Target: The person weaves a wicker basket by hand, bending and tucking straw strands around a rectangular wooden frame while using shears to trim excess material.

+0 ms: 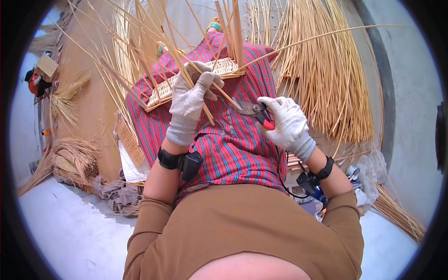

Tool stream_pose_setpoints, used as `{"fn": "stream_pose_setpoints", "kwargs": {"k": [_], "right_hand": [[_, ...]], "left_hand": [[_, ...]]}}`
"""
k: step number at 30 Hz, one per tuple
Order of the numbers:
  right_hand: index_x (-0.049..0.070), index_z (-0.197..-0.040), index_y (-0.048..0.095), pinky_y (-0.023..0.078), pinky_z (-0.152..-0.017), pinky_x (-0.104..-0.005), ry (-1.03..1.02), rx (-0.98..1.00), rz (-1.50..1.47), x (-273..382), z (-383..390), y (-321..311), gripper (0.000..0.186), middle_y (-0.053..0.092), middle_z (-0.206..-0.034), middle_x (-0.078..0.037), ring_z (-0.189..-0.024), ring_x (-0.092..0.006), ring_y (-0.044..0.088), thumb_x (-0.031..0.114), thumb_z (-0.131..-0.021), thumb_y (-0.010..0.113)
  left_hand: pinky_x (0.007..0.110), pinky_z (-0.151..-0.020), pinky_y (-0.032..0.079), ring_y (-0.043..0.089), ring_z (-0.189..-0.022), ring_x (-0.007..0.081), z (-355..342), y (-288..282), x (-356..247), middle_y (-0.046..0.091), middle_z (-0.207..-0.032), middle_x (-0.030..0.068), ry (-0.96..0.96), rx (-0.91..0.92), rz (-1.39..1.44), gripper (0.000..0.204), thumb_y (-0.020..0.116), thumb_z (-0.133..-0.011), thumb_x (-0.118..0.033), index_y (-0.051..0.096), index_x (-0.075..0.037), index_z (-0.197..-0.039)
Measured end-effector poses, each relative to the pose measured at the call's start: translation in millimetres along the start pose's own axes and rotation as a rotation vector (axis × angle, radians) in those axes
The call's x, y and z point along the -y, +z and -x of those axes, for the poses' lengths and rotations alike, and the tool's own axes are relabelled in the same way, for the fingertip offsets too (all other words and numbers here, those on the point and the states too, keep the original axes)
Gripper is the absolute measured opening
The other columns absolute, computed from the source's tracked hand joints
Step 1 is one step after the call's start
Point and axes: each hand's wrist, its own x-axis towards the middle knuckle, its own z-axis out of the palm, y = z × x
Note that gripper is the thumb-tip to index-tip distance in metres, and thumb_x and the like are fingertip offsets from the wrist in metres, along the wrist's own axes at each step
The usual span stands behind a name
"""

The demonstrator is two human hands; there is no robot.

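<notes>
My gloved left hand [189, 91] grips several rattan canes above my lap, fingers closed round them. My right hand [287, 120], also gloved, is closed on pruning shears [256, 110] with dark blades and red-and-black handles. One cane [227, 96] runs from my left hand to the shears, its end at the blades; whether they touch it I cannot tell. Across my lap lies a partly woven basket [163, 89], with wooden posts [238, 42] and loose canes standing up from it. My left hand covers the middle of the weave.
A broad bundle of long canes [322, 74] lies at the right. Bundles of thin fibre [77, 156] and a woven panel [127, 133] are at the left. More cane [399, 212] and clear plastic [368, 172] lie at the lower right. Several upright canes reach far out.
</notes>
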Motion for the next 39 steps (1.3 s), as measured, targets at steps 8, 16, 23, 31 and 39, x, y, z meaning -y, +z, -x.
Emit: {"fn": "stream_pose_setpoints", "kwargs": {"k": [8,16,23,31,39], "right_hand": [[0.014,-0.132,0.061,0.051,-0.090,-0.0451,0.065,-0.014,-0.031,0,2,9,0.063,0.064,-0.105,-0.011,-0.102,-0.0335,0.062,0.033,-0.078,0.085],[0.012,-0.127,0.063,0.055,-0.083,-0.0423,0.050,-0.097,-0.056,-8,9,19,0.050,0.069,-0.096,-0.009,-0.091,-0.0304,0.068,0.027,-0.084,0.083],[0.008,-0.123,0.061,0.058,-0.083,-0.0438,0.610,-0.153,-0.287,-124,77,102,0.046,0.076,-0.108,-0.016,-0.096,-0.0365,0.074,0.034,-0.088,0.078],[0.013,-0.137,0.063,0.053,-0.104,-0.0461,1.136,0.379,0.091,-265,234,234,0.065,0.071,-0.127,-0.022,-0.116,-0.0392,0.069,0.042,-0.080,0.076],[0.001,-0.135,0.061,0.055,-0.081,-0.0257,0.179,-0.228,-1.188,5,-2,-14,0.033,0.069,-0.106,-0.004,-0.089,-0.0110,0.064,0.013,-0.104,0.065]], "left_hand": [[0.026,-0.057,0.062,0.075,-0.082,0.0202,-2,3,4,0.074,-0.094,0.0106,0.004,-0.056,0.009,0.015,0.067,-0.103,-0.015,0.060,-0.006,-0.113],[0.024,-0.052,0.060,0.074,-0.076,0.0167,2,14,0,0.075,-0.094,0.0104,0.004,-0.118,0.026,0.017,0.070,-0.102,-0.019,0.061,-0.007,-0.110],[0.020,-0.044,0.050,0.063,-0.055,0.0077,-1,32,-13,0.074,-0.089,0.0089,0.032,-0.156,-0.073,0.027,0.074,-0.100,-0.029,0.061,-0.008,-0.109],[0.019,-0.037,0.043,0.056,-0.044,0.0087,7,39,-2,0.070,-0.083,0.0090,0.010,0.123,0.119,0.029,0.054,-0.110,-0.020,0.052,-0.001,-0.132],[0.027,-0.063,0.053,0.061,-0.069,0.0100,25,33,26,0.062,-0.081,0.0015,-0.056,0.726,0.078,0.017,0.061,-0.105,-0.009,0.069,0.000,-0.116]]}}
